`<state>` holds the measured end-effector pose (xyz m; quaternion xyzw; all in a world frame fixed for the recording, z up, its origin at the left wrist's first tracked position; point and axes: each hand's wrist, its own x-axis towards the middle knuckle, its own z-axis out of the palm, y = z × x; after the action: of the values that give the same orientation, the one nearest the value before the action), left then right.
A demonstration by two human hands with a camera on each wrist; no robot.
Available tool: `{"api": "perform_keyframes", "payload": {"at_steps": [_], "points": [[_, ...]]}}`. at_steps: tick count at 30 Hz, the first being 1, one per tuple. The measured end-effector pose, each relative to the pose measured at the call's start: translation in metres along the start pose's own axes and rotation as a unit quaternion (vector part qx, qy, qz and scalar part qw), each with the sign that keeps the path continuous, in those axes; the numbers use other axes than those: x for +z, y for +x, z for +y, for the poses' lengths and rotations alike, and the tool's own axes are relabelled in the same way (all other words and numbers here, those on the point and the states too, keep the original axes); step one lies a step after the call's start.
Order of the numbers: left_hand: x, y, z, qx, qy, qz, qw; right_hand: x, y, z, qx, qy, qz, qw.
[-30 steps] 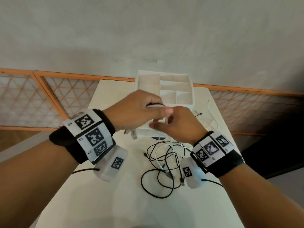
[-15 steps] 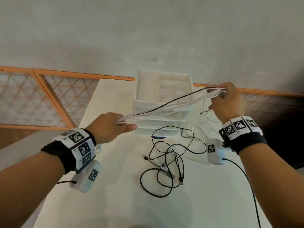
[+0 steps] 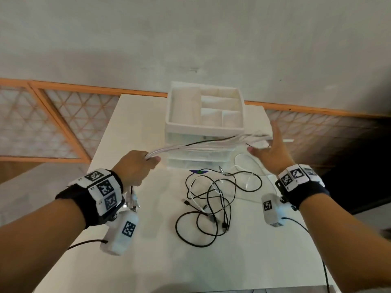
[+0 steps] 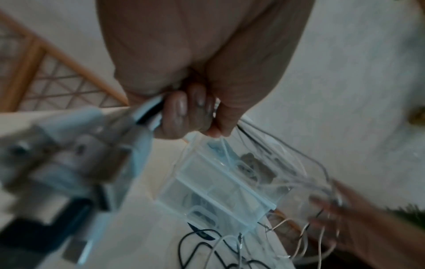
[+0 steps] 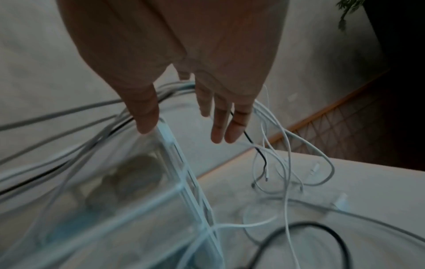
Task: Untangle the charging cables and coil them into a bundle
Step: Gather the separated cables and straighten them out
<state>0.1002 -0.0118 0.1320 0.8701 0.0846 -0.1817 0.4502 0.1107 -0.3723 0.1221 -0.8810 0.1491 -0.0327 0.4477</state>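
Left hand [image 3: 135, 168] grips cable bundle [image 3: 196, 144]; right hand [image 3: 273, 151] splayed, fingers straight.

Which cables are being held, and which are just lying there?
The mostly white bunch gripped by the left hand is held up; the tangled black and white cables lie on the table.

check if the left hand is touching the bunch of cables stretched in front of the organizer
Touching. The left wrist view shows the left hand with fingers curled round the cable bunch, cables emerging on both sides of the fist.
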Motion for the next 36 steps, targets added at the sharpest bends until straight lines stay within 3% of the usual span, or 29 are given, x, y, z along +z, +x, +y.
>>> {"api": "perform_keyframes", "payload": {"at_steps": [2, 5, 10, 14, 18, 20, 23, 25, 27, 30, 33, 36], "points": [[0.001, -0.004, 0.004, -0.022, -0.102, -0.017, 0.994, 0.015, -0.014, 0.015, 0.041, -0.042, 0.006, 0.998], [0.004, -0.008, 0.014, -0.017, -0.171, -0.044, 0.984, 0.045, -0.041, 0.035, 0.065, -0.059, 0.004, 0.996], [0.004, -0.013, 0.035, -0.017, -0.246, -0.063, 0.967, 0.085, -0.064, 0.063, 0.016, -0.143, -0.050, 0.988], [0.000, -0.016, 0.047, -0.003, -0.302, -0.072, 0.951, 0.097, -0.073, 0.082, 0.023, -0.330, -0.179, 0.926], [-0.004, -0.017, 0.047, 0.016, -0.309, -0.083, 0.947, 0.097, -0.072, 0.090, 0.026, -0.399, -0.185, 0.898], [-0.004, -0.017, 0.043, 0.024, -0.299, -0.079, 0.951, 0.086, -0.067, 0.078, 0.004, -0.369, -0.157, 0.916], [0.000, -0.019, 0.040, 0.039, -0.279, -0.058, 0.958, 0.058, -0.058, 0.034, -0.073, -0.229, -0.061, 0.969], [0.005, -0.020, 0.043, 0.049, -0.282, -0.054, 0.957, 0.041, -0.058, -0.005, -0.172, -0.171, -0.026, 0.970], [0.010, -0.022, 0.049, 0.066, -0.283, -0.052, 0.955, 0.031, -0.065, -0.043, -0.235, -0.120, -0.049, 0.963], [0.016, -0.025, 0.058, 0.100, -0.287, -0.067, 0.950, 0.028, -0.077, -0.085, -0.272, -0.085, -0.106, 0.953], [0.020, -0.029, 0.063, 0.116, -0.312, -0.122, 0.935, 0.033, -0.082, -0.106, -0.291, -0.080, -0.108, 0.947], [0.021, -0.033, 0.062, 0.117, -0.309, -0.133, 0.934, 0.036, -0.081, -0.115, -0.276, -0.063, -0.102, 0.954]]}}
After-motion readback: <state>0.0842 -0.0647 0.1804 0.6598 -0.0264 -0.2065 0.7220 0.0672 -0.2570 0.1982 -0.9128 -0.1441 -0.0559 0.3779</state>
